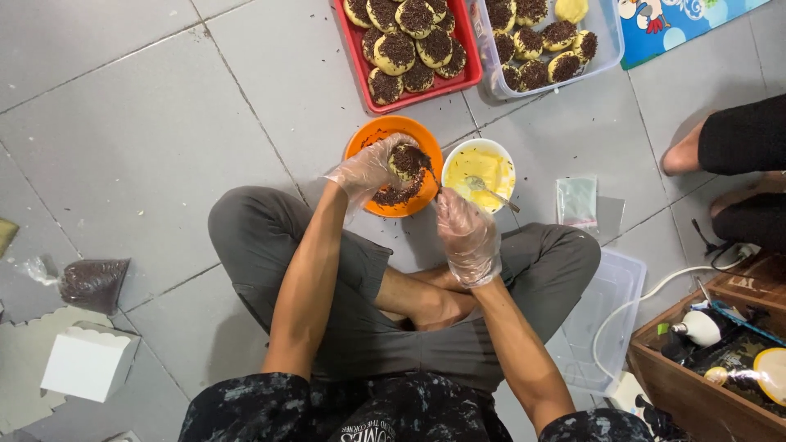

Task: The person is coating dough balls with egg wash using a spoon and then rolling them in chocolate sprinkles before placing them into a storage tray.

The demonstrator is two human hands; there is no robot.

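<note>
Just above the middle of the frame, the person's gloved left hand (370, 169) curled its fingers around a round pastry (408, 160), pressing it down into the orange bowl (378, 131) of chocolate sprinkles. That pastry lay under the fingertips, at the bowl's centre, pale yellow at its edge and coated dark with sprinkles; being round, it showed no long axis, and its sprinkled face was turned up. Lower and to the right, the gloved right hand (468, 237) hung loosely, fingers half curled and holding nothing, just below the white bowl (479, 147) of yellow cream with a spoon (490, 191) in it. Finished pastries filled the red tray (467, 75) and clear tub (607, 39) at the upper edge.
</note>
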